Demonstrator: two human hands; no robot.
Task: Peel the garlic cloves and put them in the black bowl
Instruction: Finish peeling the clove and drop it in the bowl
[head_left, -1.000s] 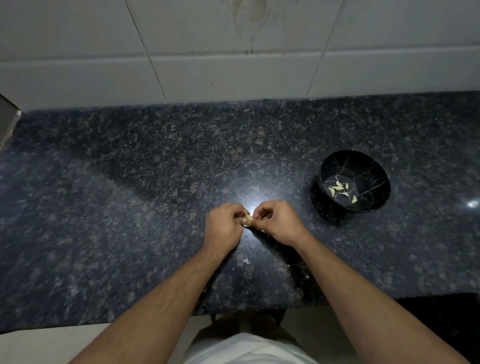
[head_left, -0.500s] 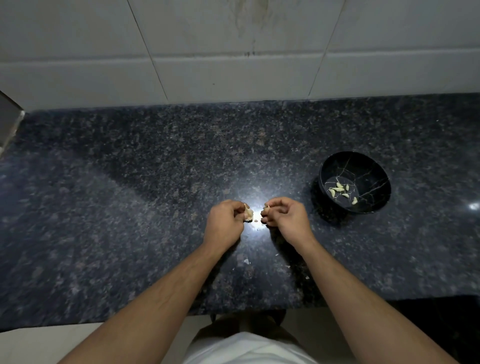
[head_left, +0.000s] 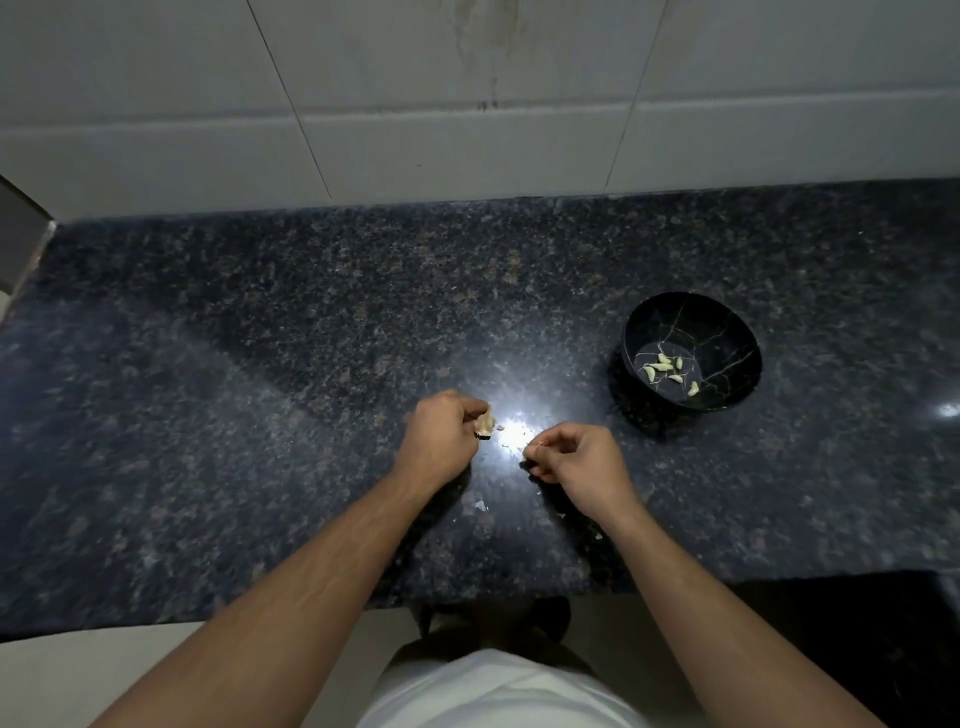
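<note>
Left hand (head_left: 439, 435) curled, thumb and fingers gripping a garlic piece (head_left: 485, 422) with papery skin on it, held just above the bench (head_left: 260, 389). Right hand (head_left: 574, 460) also curled, fingertips pinching a tiny pale scrap (head_left: 540, 443), skin or clove, too small to tell. The two hands sit apart with a gap between them, over a bright light glare (head_left: 514, 428) on the stone. Both forearms come in from the bottom edge.

Black bowl (head_left: 727, 332) stands upright on the bench, right of and a bit beyond the right hand, not touching it. Thin pale crack-like veins run across its inside. Peeled garlic cloves (head_left: 667, 368) lie loose on its bottom, roughly six or seven, clustered toward the left-centre.

Small skin flakes (head_left: 480, 505) are scattered on the bench between and below the hands, one larger flake near the left wrist, more bits by the right wrist.

Bench is dark speckled granite. White wall tiles (head_left: 415, 130) behind it with a brownish stain near the top. Grey object (head_left: 21, 244) clipped at the left edge, unclear what. White clothing (head_left: 493, 691) at the bottom centre.
</note>
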